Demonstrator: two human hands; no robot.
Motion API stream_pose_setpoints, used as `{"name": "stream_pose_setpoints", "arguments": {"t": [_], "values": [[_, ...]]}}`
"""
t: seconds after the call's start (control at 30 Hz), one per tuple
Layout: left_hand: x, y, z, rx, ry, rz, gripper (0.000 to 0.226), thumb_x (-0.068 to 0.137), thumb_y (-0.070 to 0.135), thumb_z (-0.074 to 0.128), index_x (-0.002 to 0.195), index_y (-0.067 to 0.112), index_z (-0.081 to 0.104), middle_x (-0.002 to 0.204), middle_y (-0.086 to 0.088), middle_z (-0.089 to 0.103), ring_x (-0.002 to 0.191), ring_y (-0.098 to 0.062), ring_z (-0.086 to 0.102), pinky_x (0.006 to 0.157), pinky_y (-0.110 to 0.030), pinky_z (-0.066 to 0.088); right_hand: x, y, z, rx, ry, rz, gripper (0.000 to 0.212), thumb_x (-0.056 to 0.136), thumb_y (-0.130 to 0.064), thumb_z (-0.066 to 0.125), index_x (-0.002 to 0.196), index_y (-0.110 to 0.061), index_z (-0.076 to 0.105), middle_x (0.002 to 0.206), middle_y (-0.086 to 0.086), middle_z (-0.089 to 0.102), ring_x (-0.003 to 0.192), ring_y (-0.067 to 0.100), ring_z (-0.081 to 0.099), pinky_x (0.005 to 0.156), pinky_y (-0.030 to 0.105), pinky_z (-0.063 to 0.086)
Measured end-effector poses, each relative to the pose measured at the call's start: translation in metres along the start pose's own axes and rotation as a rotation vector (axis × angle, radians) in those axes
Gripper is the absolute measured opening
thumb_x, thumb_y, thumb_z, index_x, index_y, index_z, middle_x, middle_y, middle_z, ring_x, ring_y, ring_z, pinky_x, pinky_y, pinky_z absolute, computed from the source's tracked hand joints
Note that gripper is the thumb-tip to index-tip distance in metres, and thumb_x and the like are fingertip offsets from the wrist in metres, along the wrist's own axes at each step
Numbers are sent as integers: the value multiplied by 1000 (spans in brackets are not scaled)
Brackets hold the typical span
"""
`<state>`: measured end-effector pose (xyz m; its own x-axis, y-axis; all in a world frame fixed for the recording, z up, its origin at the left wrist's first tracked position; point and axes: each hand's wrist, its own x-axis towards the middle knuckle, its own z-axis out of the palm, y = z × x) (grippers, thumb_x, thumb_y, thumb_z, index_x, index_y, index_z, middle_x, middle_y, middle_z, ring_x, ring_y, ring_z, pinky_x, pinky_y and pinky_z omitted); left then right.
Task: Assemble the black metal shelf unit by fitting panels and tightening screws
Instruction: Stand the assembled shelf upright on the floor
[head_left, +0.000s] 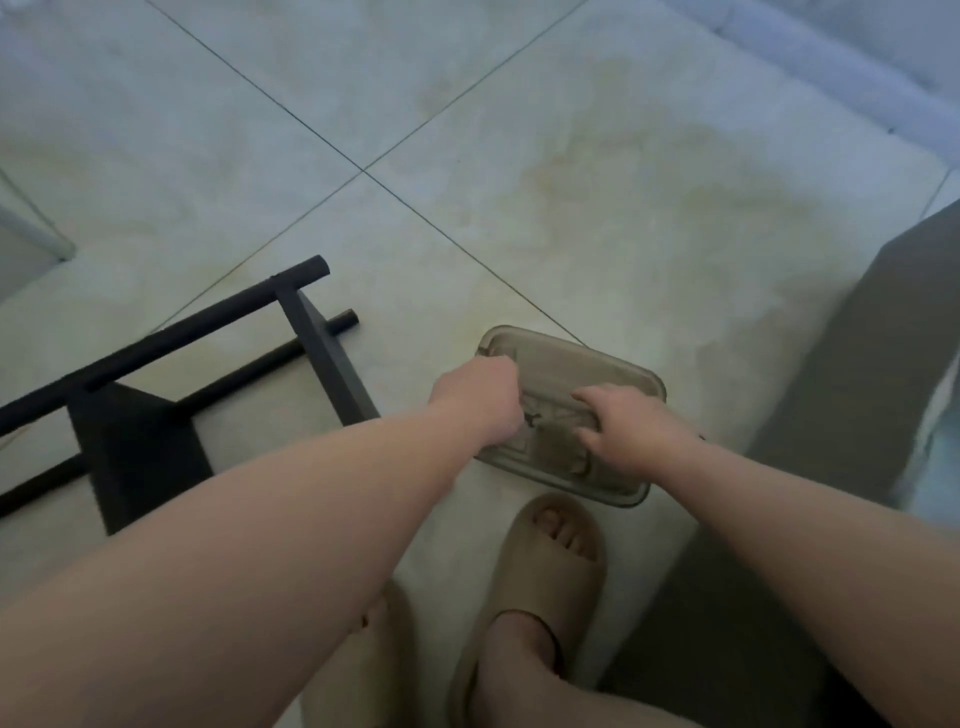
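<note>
Both hands at the container (566, 364) on the floor. Left hand (475, 400) fisted at its edge, fingers hidden, grip cannot be told. Right hand (631, 431) fingers curl onto the lid. Shelf frame (156, 353) lies left of the left fingers, rails running leftward, left hand nearer

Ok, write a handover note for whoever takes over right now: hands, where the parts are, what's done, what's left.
Left hand: fingers curled at the left rim of the box; what it grips is hidden.
Right hand: over the box, fingers on its contents; I can't tell if it grips anything.
Box: translucent, on the floor in front of the feet; contents blurred.
Frame: black, lying on the floor to the left, neither hand on it.
Done: two rods joined to two panels.
Left: probably take screws from the box, fit the remaining panels, tighten.
</note>
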<state>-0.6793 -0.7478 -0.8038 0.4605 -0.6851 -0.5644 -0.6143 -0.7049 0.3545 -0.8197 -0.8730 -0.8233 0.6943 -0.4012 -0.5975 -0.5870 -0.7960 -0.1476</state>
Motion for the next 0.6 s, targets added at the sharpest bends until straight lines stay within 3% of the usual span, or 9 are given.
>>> {"name": "stream_pose_setpoints", "arguments": {"t": [0.3,0.5,0.6], "values": [[-9,-11,1,48,-11,57,25,92,19,54,113,23,67,120,-1,65,112,-26,60,93,-38,50,-5,4,4,7,-7,-4,55,100,-40,54,151,-24,41,151,3,47,137,28,44,110,42,40],[-78,-45,-43,75,16,2,12,90,17,56,95,23,65,107,1,68,105,-24,61,89,-38,53,-30,-43,-43,-7,86,-129,56,101,-41,54,152,-26,39,152,3,48,138,27,45,110,41,42],[-116,-67,-62,89,12,-52,10,92,18,57,100,22,62,112,-2,66,106,-24,60,91,-38,53,-45,-76,-63,-25,116,-218,55,101,-42,53,152,-28,40,151,4,49,137,28,47,108,41,43]]}}
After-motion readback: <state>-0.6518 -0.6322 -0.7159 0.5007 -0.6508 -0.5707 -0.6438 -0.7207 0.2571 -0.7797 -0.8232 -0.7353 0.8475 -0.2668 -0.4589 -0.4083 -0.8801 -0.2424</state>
